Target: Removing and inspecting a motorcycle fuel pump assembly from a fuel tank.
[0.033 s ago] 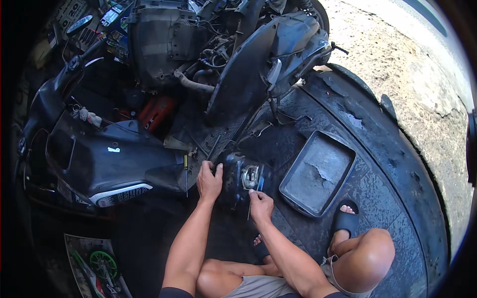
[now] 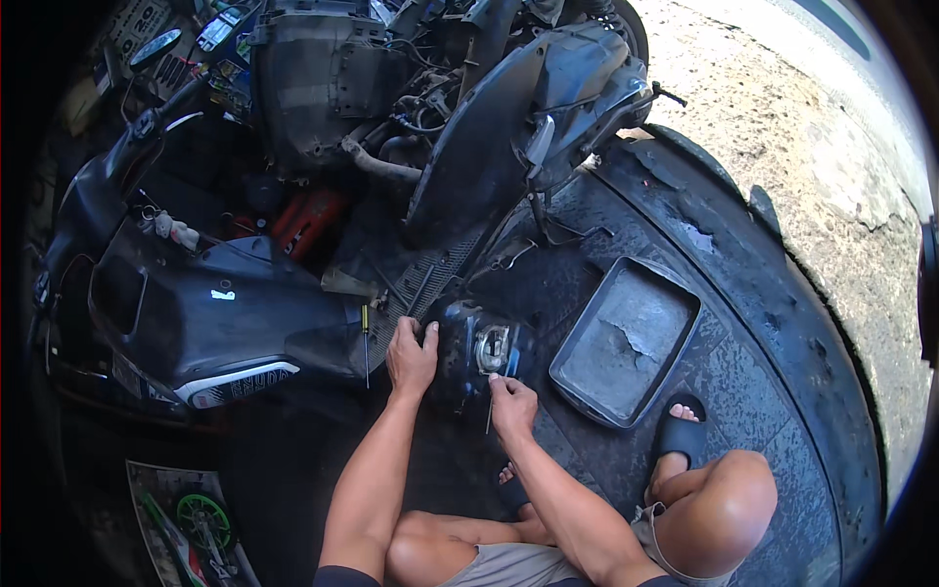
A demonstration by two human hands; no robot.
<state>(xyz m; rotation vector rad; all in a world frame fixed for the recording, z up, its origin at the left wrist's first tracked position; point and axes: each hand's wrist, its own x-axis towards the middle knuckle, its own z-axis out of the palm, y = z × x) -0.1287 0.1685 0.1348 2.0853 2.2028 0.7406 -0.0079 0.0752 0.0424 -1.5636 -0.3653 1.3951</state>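
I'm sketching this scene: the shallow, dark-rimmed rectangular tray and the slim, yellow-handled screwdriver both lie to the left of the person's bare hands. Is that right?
Not quite: the head view shows the shallow, dark-rimmed rectangular tray to the right of the bare right hand. The slim, yellow-handled screwdriver does lie to the left of the bare left hand.

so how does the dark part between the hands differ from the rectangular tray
The dark part is chunky and irregular; the tray is a shallow, open rectangle. The right hand is at the dark part's pale fitting; no hand touches the tray. Both have dark outer sides.
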